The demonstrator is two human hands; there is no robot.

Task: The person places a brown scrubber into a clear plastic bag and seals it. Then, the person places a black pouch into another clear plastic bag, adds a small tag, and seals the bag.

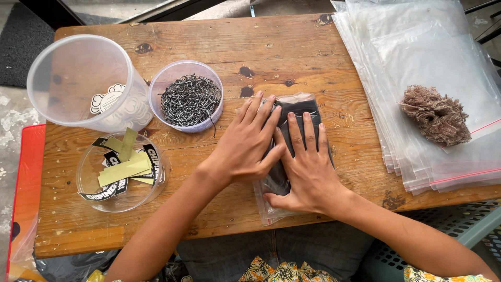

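Both your hands lie flat, palms down, fingers spread, on a clear bag [292, 156] holding dark cloth, mid-surface [292, 52]. Left hand [245, 146] angles in from the left, right hand [305, 167] beside it. No closed grip; both press open. Tub of bead chain [190, 99] just left.

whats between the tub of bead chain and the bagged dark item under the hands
Bare wood: the table between the tub of bead chain and the bagged dark item, head view.
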